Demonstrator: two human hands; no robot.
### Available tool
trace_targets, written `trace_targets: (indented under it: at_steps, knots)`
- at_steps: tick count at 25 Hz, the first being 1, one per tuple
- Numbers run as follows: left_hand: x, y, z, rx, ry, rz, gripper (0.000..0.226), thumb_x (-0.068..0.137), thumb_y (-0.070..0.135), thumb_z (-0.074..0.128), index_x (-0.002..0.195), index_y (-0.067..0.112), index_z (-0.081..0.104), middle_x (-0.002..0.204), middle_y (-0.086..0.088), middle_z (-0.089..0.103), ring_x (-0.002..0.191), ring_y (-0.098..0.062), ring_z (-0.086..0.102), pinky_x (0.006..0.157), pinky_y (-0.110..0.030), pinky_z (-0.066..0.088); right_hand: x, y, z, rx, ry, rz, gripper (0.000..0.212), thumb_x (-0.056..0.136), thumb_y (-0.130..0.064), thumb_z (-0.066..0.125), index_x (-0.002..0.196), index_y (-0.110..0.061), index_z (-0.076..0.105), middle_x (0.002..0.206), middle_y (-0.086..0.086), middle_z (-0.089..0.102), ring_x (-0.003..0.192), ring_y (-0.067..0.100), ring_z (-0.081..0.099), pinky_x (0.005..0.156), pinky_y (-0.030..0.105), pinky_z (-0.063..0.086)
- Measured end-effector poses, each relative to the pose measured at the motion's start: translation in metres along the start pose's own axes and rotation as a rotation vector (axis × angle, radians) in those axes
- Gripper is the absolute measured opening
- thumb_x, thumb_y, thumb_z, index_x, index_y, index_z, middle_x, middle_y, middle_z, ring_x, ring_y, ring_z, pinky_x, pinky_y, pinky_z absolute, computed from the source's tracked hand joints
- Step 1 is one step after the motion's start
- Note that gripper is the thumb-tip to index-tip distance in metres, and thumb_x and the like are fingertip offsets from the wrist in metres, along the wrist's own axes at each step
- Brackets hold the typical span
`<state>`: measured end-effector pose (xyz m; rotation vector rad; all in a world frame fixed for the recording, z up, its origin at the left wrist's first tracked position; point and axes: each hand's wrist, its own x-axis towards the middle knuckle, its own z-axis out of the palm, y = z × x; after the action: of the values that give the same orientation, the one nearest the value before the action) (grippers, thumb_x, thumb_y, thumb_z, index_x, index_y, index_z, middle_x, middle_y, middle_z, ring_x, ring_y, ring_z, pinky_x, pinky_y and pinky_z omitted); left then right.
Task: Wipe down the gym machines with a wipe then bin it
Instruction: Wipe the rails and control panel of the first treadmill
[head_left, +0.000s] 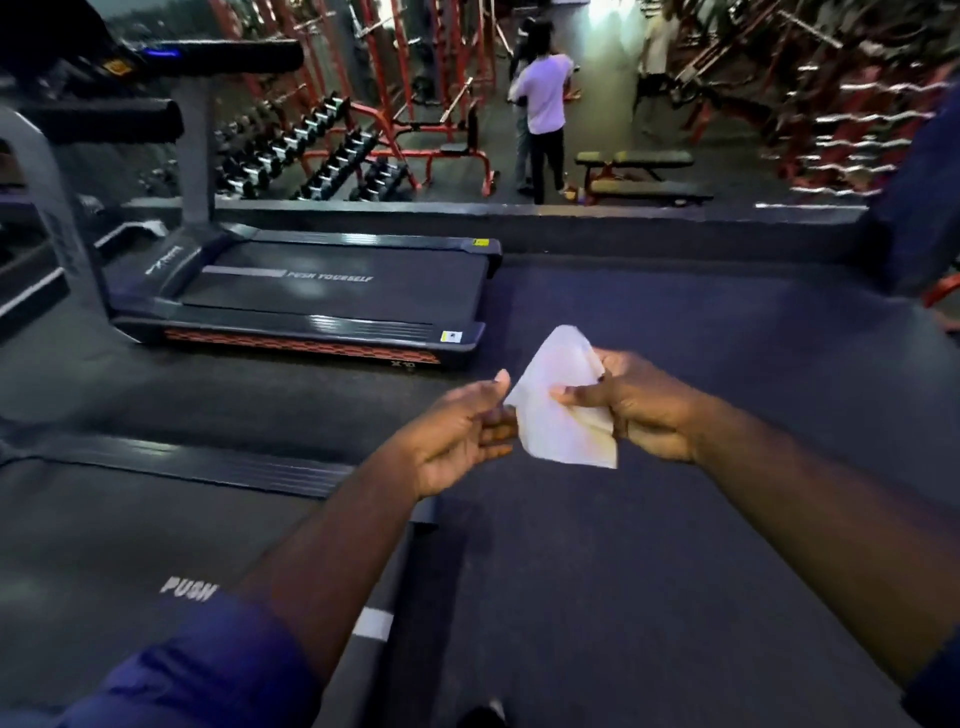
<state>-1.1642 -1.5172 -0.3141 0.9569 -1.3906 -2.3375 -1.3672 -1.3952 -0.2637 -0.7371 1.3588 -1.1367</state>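
Head cam, gym floor. Both hands out front at mid-frame, wipe (558, 410) held in the air between them, over the dark rubber floor (675, 571), not touching any machine.

R hand (649, 410): thumb + fingers curled, pinching the wipe's right side. Firm hold, wipe bunches a bit under the thumb.

L hand (462, 431): fingers loosely extended, tips at the wipe's left edge, thumb up just beside the top-left corner. Can't tell if it really pinches or only touches.

Wipe is white, partly folded, top corner sticking up, bottom edge hanging below the R hand.

Blue sleeve (197, 675) on the L forearm, pushed up, forearm bare.

Bkgd: treadmill (332, 291) upper left, belt reads "PUSH YOURSELF", well apart from the hands. Second treadmill deck (104, 530) at bottom left under the L arm, "PUSH" visible on the belt. Behind a low ledge: dumbbell rack (311, 150), red frames, flat bench (639, 171). A person in a light shirt (545, 98) stands near the bench, back to cam. Right edge is motion-blurred, red racks only roughly readable.
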Motion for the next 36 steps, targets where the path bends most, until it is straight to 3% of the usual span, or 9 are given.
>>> trace_targets:
  at_steps: [4,9,13,16,21,24,27,29,36]
  knots:
    - [0.123,0.022,-0.027,-0.045,0.281,0.145,0.016,0.097,0.011,0.072,0.1,0.018,0.058,0.092,-0.004,0.066,0.067,-0.011,0.065,0.057,-0.027,0.054,0.136,-0.011,-0.059,-0.142,0.166,-0.024,0.062,0.082,-0.004,0.084,0.137,-0.015,0.057,0.123,0.018,0.068,0.103,0.028,0.073,0.084,0.041,0.062]
    - [0.281,0.094,-0.103,0.095,0.545,0.163,0.028,0.087,0.01,0.084,0.089,0.019,0.058,0.083,-0.008,0.059,0.071,-0.018,0.056,0.065,-0.033,0.052,0.314,-0.041,-0.12,-0.235,0.257,-0.112,0.057,0.088,-0.01,0.082,0.128,-0.038,0.054,0.091,0.019,0.067,0.078,0.024,0.062,0.07,0.034,0.052]
    - [0.374,0.179,-0.141,0.242,0.495,0.161,0.037,0.08,0.004,0.089,0.1,0.018,0.062,0.084,-0.013,0.066,0.075,-0.021,0.061,0.071,-0.037,0.053,0.414,-0.096,-0.162,-0.279,0.196,-0.141,0.031,0.087,-0.005,0.081,0.113,-0.019,0.07,0.097,0.009,0.076,0.086,0.021,0.068,0.073,0.032,0.056]
    - [0.461,0.229,-0.162,0.417,0.43,0.178,0.04,0.078,-0.006,0.086,0.103,0.019,0.068,0.072,0.002,0.072,0.062,-0.008,0.061,0.064,-0.024,0.052,0.501,-0.127,-0.205,-0.344,0.162,-0.107,0.038,0.079,-0.001,0.087,0.112,-0.015,0.073,0.108,0.009,0.078,0.097,0.018,0.071,0.091,0.043,0.059]
    - [0.62,0.284,-0.208,0.694,0.458,0.111,0.022,0.086,0.007,0.084,0.074,0.02,0.071,0.077,-0.009,0.074,0.06,-0.008,0.055,0.061,-0.022,0.045,0.678,-0.186,-0.284,-0.912,0.071,-0.138,0.022,0.082,-0.028,0.086,0.103,-0.024,0.08,0.101,-0.008,0.076,0.093,0.012,0.071,0.077,0.026,0.055]
    - [0.697,0.34,-0.235,0.548,0.503,0.028,0.027,0.086,0.011,0.085,0.072,0.014,0.063,0.066,-0.004,0.056,0.054,-0.007,0.045,0.052,-0.022,0.035,0.781,-0.239,-0.318,-0.766,-0.077,-0.093,0.003,0.088,-0.024,0.081,0.089,-0.021,0.081,0.087,-0.005,0.074,0.079,0.007,0.063,0.061,0.017,0.043]
    - [0.749,0.392,-0.273,0.377,0.599,0.026,0.032,0.084,0.01,0.087,0.077,0.014,0.057,0.066,0.001,0.051,0.058,-0.007,0.042,0.051,-0.019,0.033,0.88,-0.286,-0.325,-0.52,-0.124,0.017,0.011,0.086,-0.018,0.083,0.091,-0.008,0.079,0.09,0.0,0.074,0.082,0.011,0.059,0.07,0.025,0.044]
    - [0.775,0.414,-0.294,0.243,0.684,0.054,0.038,0.076,0.015,0.093,0.071,0.017,0.056,0.062,0.005,0.053,0.061,-0.01,0.044,0.055,-0.022,0.036,0.94,-0.308,-0.312,-0.529,-0.123,0.025,0.02,0.084,-0.023,0.085,0.094,-0.007,0.078,0.098,0.001,0.078,0.087,0.013,0.064,0.079,0.031,0.048]
    - [0.916,0.496,-0.418,0.027,0.967,0.252,0.031,0.078,0.003,0.088,0.068,0.009,0.059,0.066,-0.006,0.061,0.059,-0.013,0.056,0.056,-0.023,0.046,1.175,-0.363,-0.231,-0.791,-0.039,-0.223,0.021,0.08,-0.041,0.081,0.076,-0.022,0.074,0.07,-0.008,0.072,0.067,0.009,0.065,0.068,0.029,0.053]
